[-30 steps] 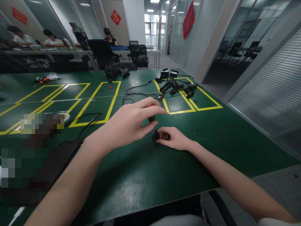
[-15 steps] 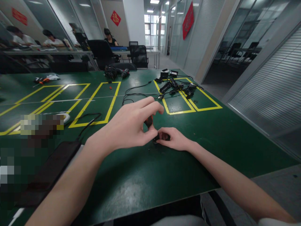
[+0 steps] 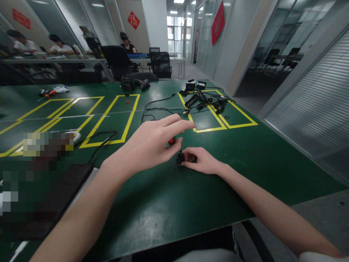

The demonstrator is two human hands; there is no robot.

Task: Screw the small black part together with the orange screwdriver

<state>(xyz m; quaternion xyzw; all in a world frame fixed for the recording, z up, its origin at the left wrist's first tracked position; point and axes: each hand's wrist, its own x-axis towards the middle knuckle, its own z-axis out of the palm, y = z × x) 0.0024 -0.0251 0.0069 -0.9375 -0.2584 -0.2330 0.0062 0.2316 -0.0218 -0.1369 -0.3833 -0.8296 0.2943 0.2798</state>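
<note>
My left hand (image 3: 160,140) hovers over the table with its index finger stretched forward and its thumb apart from it. A red-and-black handled tool (image 3: 171,141) shows in the gap behind the thumb, held by the other fingers; most of it is hidden, so its exact kind cannot be told. My right hand (image 3: 200,160) rests on the green table (image 3: 152,218), its fingers curled round a small black cylindrical part (image 3: 180,158) with a narrow stub pointing up. The left thumb is just above this part, apart from it.
Black cables and devices (image 3: 203,100) lie at the back right. A power drill (image 3: 144,84) sits beside coiled cable (image 3: 128,83) at the far edge. At left lies a dark case (image 3: 65,189), partly blurred. Yellow tape (image 3: 127,125) marks rectangles. People sit at a farther desk.
My left hand has lifted slightly off the black part, and its index finger has straightened. Less of the red-and-black tool shows, and the part's top is now uncovered. My right hand stays put.
</note>
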